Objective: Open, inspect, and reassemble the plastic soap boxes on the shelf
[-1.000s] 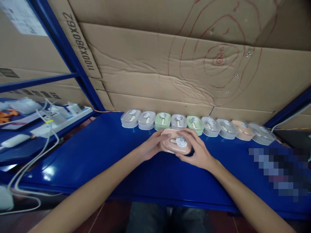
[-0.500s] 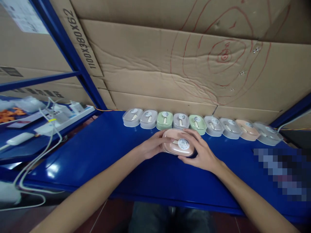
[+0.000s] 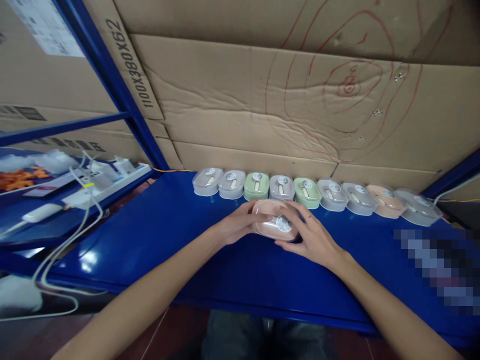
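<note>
Between my two hands is a pink rounded plastic box [image 3: 267, 231] with a clear lid, a pale strip on top and a round printed sticker. My left hand [image 3: 237, 224] grips its left side, with the thumb laid over the lid. From the right, my right hand [image 3: 313, 231] closes round the box, fingers over the far top edge and thumb near the lower right corner. Its underside is hidden. Just behind stand similar lidded boxes in a row, among them a green box [image 3: 256, 189], a grey box [image 3: 282, 190] and another green box [image 3: 306, 195].
The row stands along a cardboard wall [image 3: 217, 105] on the blue table [image 3: 157, 225]. A peach box [image 3: 386, 204] sits near its right end. At left, a power strip [image 3: 112, 182] and white cables [image 3: 71, 240] lie by a blue frame [image 3: 144, 132]. A pixelated patch covers the right.
The view has shifted slightly, so the background sits a little further right. Both hands keep their hold on the pink box, with the right fingers slightly shifted over the lid.
</note>
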Demonstrator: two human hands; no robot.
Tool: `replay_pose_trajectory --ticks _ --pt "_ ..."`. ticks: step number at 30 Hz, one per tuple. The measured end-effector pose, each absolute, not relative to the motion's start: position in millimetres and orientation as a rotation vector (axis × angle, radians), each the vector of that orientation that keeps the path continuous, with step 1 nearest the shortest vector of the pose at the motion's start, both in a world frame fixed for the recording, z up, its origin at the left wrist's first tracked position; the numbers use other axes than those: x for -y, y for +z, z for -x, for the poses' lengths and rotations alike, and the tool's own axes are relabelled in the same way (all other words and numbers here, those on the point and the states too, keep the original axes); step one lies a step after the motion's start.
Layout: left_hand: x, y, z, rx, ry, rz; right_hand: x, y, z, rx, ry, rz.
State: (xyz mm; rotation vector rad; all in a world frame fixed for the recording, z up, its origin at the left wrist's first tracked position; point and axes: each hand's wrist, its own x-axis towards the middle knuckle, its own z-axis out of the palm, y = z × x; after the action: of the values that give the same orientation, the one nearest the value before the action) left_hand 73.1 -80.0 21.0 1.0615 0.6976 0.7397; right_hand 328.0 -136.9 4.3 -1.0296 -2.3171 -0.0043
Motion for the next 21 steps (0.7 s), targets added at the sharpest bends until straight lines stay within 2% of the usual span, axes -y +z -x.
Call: replay_pose_trajectory --ticks 21 --pt "80.1 21.2 -75.1 -0.698 0.713 -1.061 140.4 5.7 -324.1 2.254 -0.013 1.012"
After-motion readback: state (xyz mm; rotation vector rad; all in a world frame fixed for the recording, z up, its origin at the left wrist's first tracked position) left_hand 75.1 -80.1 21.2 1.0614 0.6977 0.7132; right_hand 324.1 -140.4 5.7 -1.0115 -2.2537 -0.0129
